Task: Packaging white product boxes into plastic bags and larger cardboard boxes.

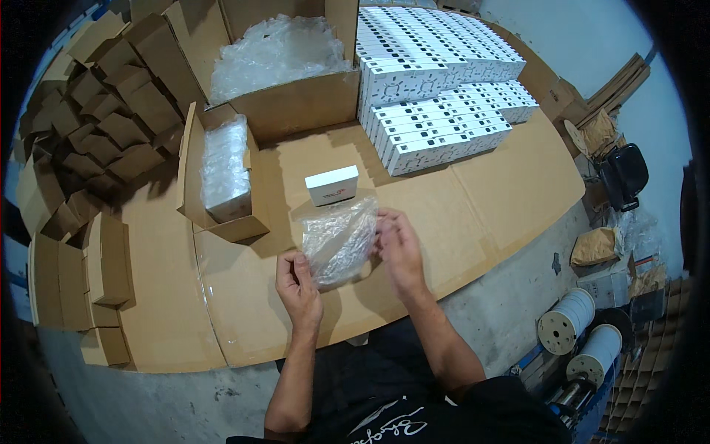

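A clear bubble wrap bag [340, 240] is held up in front of me, above the cardboard-covered table. My left hand [299, 290] is closed on its lower left corner, thumb on top. At the bag's right edge, my right hand [400, 250] has its fingers bent round the plastic, slightly blurred. Just beyond the bag a small white box [332, 186] stands on its long edge, touched by neither hand. Left of it, an open carton [260, 223] holds a row of bubble-wrapped packs [225, 166].
A large carton [303, 103] full of bubble wrap bags [277, 55] stands at the back. Stacked white boxes [444, 133] fill the back right. Folded brown cartons [111, 259] crowd the left side. Cable spools [566, 322] stand on the floor at right.
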The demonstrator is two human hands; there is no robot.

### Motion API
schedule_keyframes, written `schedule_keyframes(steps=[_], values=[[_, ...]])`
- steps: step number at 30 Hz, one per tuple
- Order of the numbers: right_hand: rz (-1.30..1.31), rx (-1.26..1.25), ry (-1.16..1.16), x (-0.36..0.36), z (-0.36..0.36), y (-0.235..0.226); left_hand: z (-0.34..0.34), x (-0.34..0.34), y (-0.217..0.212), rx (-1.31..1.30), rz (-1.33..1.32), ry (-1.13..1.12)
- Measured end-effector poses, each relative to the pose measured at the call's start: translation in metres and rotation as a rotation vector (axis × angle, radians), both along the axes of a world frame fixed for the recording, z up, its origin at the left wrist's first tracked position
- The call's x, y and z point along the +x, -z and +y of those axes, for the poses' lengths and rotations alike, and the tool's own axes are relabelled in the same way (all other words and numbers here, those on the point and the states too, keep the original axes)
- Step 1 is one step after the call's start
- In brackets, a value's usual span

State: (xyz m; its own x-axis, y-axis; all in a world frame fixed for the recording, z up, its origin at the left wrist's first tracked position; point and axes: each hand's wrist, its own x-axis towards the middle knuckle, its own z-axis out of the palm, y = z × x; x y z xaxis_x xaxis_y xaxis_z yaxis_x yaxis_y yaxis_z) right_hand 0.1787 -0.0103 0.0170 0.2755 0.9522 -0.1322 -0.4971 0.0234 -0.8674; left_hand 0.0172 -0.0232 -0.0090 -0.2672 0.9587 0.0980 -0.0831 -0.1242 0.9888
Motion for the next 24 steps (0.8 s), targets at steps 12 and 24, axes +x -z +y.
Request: schedule_keyframes(steps=[12, 24], values=[[-0.37, 0.012, -0.181, -0.029, -0.022, 0.006, 0.021, -0.006, -0.015, -0.103, 0.0, 0.083], [-0.41, 0.097, -0.063, -0.015, -0.023, 0.008, 0.02, -0.004, -0.011, 0.054, -0.004, -0.006]])
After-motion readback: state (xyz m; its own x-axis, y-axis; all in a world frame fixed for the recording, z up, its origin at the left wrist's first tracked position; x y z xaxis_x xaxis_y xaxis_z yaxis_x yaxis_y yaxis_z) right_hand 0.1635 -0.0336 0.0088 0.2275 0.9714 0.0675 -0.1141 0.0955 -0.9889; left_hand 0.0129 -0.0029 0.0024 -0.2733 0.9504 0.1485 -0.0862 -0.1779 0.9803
